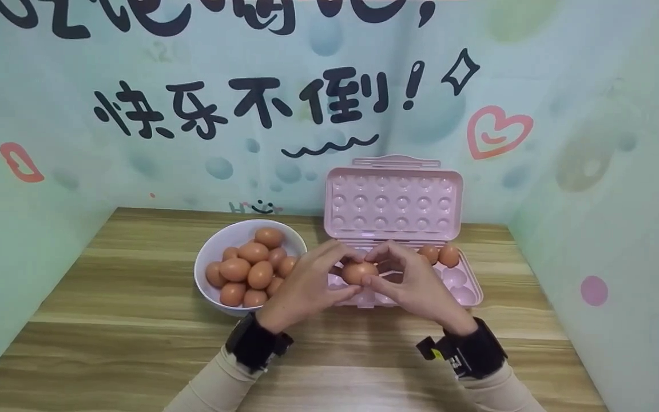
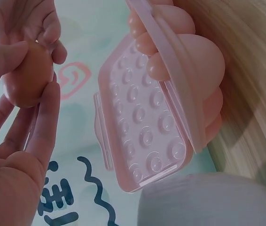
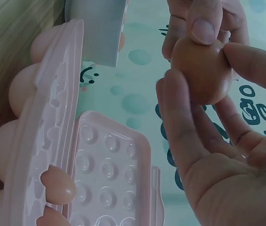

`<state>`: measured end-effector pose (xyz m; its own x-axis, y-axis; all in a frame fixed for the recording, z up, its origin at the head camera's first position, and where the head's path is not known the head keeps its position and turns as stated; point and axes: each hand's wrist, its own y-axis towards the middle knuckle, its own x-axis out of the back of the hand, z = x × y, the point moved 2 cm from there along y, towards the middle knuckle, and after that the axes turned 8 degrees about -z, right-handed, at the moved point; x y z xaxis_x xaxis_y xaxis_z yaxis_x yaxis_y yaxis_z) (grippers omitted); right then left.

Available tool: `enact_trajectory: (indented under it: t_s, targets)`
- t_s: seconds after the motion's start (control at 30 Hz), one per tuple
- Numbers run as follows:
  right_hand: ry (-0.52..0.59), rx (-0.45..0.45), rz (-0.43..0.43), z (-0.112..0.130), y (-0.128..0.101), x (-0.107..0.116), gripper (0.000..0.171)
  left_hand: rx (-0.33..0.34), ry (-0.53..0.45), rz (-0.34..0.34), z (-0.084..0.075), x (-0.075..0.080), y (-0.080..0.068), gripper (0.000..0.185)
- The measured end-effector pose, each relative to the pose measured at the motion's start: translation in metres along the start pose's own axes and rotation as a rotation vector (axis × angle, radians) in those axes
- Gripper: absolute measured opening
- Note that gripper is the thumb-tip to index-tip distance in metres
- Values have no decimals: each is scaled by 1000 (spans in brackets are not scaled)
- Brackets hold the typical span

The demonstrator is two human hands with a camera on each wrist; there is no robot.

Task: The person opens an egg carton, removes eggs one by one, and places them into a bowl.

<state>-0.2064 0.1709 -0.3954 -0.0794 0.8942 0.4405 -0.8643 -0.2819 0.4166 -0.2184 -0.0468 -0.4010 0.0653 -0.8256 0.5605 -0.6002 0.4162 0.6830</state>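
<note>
A brown egg [image 1: 359, 274] is held between both hands above the front part of a pink egg carton [image 1: 464, 296]. My left hand [image 1: 309, 280] pinches it from the left, thumb and fingers around the shell, as the left wrist view shows with the egg [image 2: 28, 77] close up. From the other side my right hand [image 1: 421, 286] grips the same egg [image 3: 201, 70] with thumb and fingertips. The carton's lid [image 1: 393, 203] stands raised at the back. Brown eggs [image 1: 449, 256] sit in its back row at the right; my hands hide part of the tray.
Left of the carton, a white bowl [image 1: 201, 289] heaped with several brown eggs [image 1: 234, 269] stands close to my left wrist. Both rest on a wood-grain table [image 1: 135, 343]. A printed cloth backdrop [image 1: 192, 166] rises behind the table and along its sides.
</note>
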Motion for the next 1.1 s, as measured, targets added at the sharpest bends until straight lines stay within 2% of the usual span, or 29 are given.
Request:
enact_trajectory:
  t_s: [0.13, 0.23, 0.33, 0.5, 0.6, 0.7, 0.93, 1.1]
  targets:
    - [-12, 3, -6, 0, 0, 6, 29, 37, 37, -15, 2, 15, 2, 36]
    - [-26, -24, -34, -1, 1, 13, 28, 92, 35, -44, 5, 32, 3, 37]
    - [-30, -46, -56, -1, 1, 19, 27, 119, 60, -67, 11, 49, 6, 36]
    - [-46, -26, -97, 0, 1, 27, 28, 170, 119, -55, 26, 75, 13, 35]
    - [-75, -9, -121, 1, 1, 30, 29, 256, 114, -18, 36, 88, 13, 34]
    - [-94, -2, -129, 0, 2, 31, 28, 309, 143, 42, 47, 97, 13, 34]
    - [-105, -1, -130, -4, 3, 36, 30, 326, 247, 212, 71, 101, 12, 37]
    - [-112, -30, -143, -7, 3, 40, 31, 333, 259, 271, 81, 97, 10, 30]
